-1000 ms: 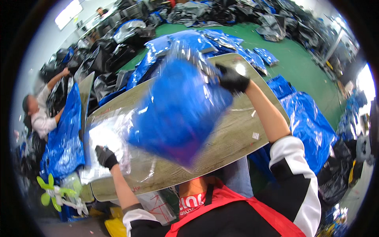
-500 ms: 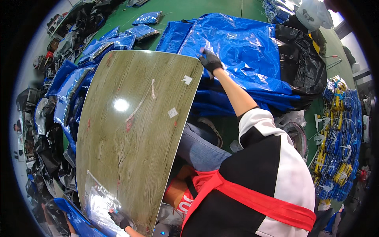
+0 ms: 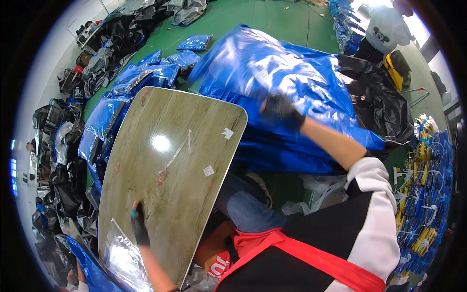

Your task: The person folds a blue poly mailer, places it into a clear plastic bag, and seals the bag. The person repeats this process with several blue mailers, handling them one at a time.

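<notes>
A wood-grain table top (image 3: 170, 160) with rounded corners fills the centre-left, its glossy face catching a bright ceiling reflection and bearing two small white stickers (image 3: 227, 132) and reddish scuff marks. Beneath and beyond it lies a green floor (image 3: 243, 17). Along the left rim, heaps of black and grey packaged goods (image 3: 53, 160) and flat blue plastic bags (image 3: 146, 73) are piled against the table's far edge. To the right of the table, a large mound of blue plastic sheeting (image 3: 287, 87) spreads over the floor, with black bags (image 3: 384, 107) just beyond it; bundles of blue and yellow ties (image 3: 428, 180) line the far right rim.

Right hand (image 3: 279, 111), in a dark glove and blurred, is pressed into the blue plastic sheeting past the table's right edge; whether its fingers are closed on the plastic cannot be told. Left hand (image 3: 140, 225), also gloved, rests on the near end of the table top with fingers together, touching the upper edge of a clear, silvery plastic bag (image 3: 127, 260) that lies at the table's near-left corner. The two hands are well apart, with the bare table between them
</notes>
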`<state>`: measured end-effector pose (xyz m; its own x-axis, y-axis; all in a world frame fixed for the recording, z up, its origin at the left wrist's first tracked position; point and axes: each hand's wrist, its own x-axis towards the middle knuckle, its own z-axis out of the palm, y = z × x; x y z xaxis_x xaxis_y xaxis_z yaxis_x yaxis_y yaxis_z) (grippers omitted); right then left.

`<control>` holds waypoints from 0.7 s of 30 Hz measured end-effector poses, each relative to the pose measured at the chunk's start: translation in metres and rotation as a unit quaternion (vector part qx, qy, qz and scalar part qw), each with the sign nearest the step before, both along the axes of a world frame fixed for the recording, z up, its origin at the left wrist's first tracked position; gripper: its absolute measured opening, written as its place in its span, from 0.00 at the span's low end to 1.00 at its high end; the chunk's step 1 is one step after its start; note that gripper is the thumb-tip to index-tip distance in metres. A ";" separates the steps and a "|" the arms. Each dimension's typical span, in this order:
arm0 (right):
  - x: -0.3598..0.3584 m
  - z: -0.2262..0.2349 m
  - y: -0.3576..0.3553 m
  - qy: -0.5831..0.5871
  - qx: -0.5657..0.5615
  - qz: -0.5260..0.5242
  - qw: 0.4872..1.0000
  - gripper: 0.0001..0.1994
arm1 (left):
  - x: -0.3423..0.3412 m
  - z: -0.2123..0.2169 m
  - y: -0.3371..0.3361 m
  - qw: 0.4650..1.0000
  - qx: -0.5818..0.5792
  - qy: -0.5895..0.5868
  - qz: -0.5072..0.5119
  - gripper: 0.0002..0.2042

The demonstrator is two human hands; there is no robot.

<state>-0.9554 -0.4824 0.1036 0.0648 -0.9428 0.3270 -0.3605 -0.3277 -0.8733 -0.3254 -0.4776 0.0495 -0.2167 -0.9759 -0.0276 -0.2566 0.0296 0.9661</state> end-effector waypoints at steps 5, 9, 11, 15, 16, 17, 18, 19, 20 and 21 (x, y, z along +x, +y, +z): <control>0.174 -0.010 0.145 -0.035 -0.179 0.361 0.915 0.17 | -0.167 0.043 -0.088 0.888 0.314 0.306 -0.136 0.28; 0.287 -0.050 0.197 0.007 -0.158 0.487 0.859 0.19 | -0.179 0.109 -0.092 0.909 0.265 0.287 -0.146 0.28; 0.335 -0.072 0.215 0.031 -0.099 0.501 0.859 0.16 | -0.142 0.139 -0.090 0.924 0.236 0.268 -0.135 0.28; 0.422 -0.122 0.249 0.154 -0.042 0.547 0.822 0.14 | -0.036 0.166 -0.089 0.955 0.181 0.226 -0.072 0.28; 0.440 -0.132 0.255 0.206 -0.049 0.565 0.797 0.14 | -0.014 0.165 -0.088 0.966 0.165 0.196 -0.036 0.28; 0.455 -0.137 0.259 0.256 -0.056 0.581 0.771 0.13 | 0.000 0.163 -0.084 0.978 0.147 0.140 0.041 0.28; 0.468 -0.138 0.261 0.304 -0.061 0.594 0.742 0.13 | 0.010 0.158 -0.078 0.990 0.083 -0.022 0.108 0.18; 0.475 -0.135 0.263 0.350 -0.063 0.606 0.711 0.13 | 0.018 0.153 -0.069 0.974 0.003 -0.188 0.124 0.21; 0.479 -0.126 0.261 0.353 -0.086 0.623 0.693 0.13 | 0.023 0.148 -0.056 0.932 -0.075 -0.328 0.139 0.21; 0.479 -0.113 0.260 0.304 -0.088 0.643 0.697 0.13 | 0.029 0.147 -0.041 0.896 -0.163 -0.391 0.135 0.22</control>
